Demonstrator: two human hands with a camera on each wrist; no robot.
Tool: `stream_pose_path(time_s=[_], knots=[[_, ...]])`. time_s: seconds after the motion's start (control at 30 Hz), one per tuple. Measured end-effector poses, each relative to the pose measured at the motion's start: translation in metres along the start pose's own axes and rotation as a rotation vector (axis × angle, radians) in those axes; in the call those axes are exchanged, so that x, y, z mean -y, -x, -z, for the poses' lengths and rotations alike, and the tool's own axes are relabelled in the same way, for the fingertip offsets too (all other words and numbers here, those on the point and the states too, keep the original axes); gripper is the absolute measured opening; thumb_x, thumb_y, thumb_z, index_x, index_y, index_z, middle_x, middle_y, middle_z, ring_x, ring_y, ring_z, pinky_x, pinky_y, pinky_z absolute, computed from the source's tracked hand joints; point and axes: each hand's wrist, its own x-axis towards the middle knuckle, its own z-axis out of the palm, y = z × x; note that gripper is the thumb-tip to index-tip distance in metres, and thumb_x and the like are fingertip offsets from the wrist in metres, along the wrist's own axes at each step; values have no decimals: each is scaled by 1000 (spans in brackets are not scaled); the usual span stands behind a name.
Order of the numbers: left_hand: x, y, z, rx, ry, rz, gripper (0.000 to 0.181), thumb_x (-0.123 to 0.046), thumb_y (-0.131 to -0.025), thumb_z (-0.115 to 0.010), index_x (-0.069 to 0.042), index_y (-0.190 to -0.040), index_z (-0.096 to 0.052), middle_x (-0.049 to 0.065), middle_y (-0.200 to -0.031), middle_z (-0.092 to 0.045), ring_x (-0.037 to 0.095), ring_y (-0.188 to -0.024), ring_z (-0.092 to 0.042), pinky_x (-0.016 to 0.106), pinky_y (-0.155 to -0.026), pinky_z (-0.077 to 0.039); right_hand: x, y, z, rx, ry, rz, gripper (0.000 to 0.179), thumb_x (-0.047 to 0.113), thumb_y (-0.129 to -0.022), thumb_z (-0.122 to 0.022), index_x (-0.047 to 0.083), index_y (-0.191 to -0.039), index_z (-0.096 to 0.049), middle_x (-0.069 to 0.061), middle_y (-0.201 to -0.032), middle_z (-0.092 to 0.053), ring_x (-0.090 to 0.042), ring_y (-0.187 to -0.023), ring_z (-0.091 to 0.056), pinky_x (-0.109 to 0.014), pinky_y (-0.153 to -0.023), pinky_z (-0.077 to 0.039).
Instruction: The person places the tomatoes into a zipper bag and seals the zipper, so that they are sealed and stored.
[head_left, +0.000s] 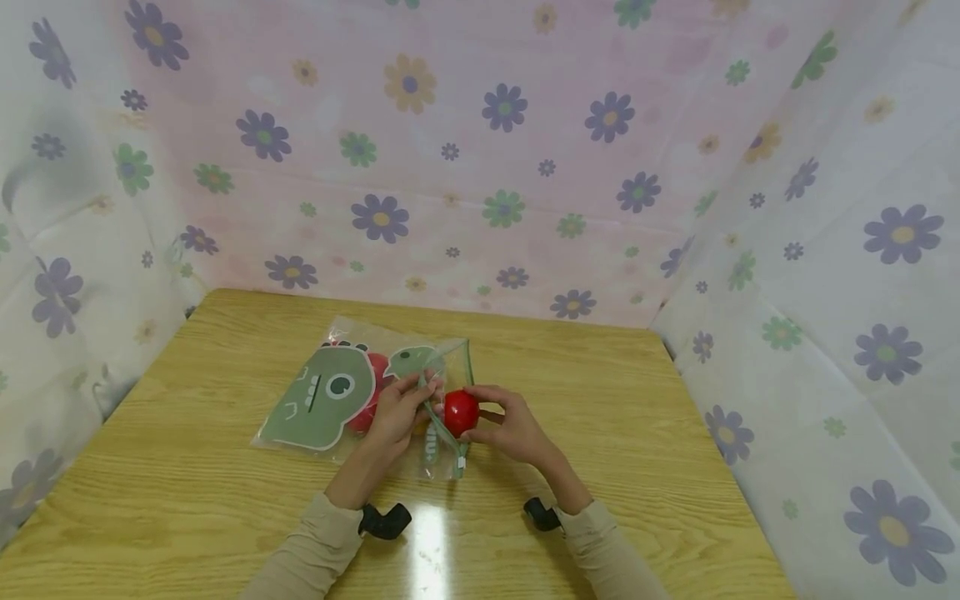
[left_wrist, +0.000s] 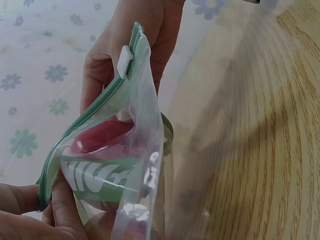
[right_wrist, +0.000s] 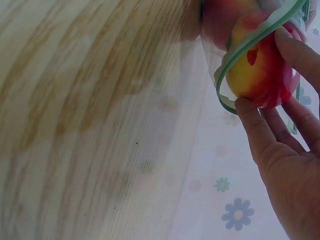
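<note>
A clear zip bag [head_left: 315, 400] with a green dinosaur print lies on the table, its green-edged mouth spread apart on the right. My left hand [head_left: 397, 412] pinches the rim of that mouth between thumb and fingers. In my right hand [head_left: 517, 429], the fingertips and thumb grip a glossy red-and-yellow apple [right_wrist: 267, 65] at the opening, partly inside the bag. Another red and yellow rounded thing [right_wrist: 225, 17] shows through the plastic deeper in. The white zip slider [left_wrist: 124, 62] sits near one end of the green zip.
The wooden table [head_left: 600, 392] carries the bag near its middle. Flower-patterned cloth [head_left: 450, 167] hangs behind the table and along both sides. Each wrist wears a black device [head_left: 386, 522].
</note>
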Motion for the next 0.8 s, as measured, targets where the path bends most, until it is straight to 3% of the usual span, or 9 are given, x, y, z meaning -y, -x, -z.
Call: stream_pose_path(time_s=[0.53, 0.8], knots=[[-2, 2, -2, 7, 37, 23, 28, -6, -102, -61, 2, -129, -60, 1, -100, -74, 9, -73, -66, 19, -69, -60, 2, -5, -3, 42, 6, -71, 62, -2, -84, -81, -1, -142, -56, -17, -146, -55, -37, -124, -61, -39, -99, -56], [-4, 3, -4, 4, 51, 21, 28, -4, -102, -60, 2, -129, -60, 1, -101, -74, 9, -78, -67, 19, -70, -60, 3, -9, -5, 40, -8, -73, 62, -3, -86, -78, -3, -143, -54, -21, -145, -54, -39, -124, -59, -44, -100, -55]])
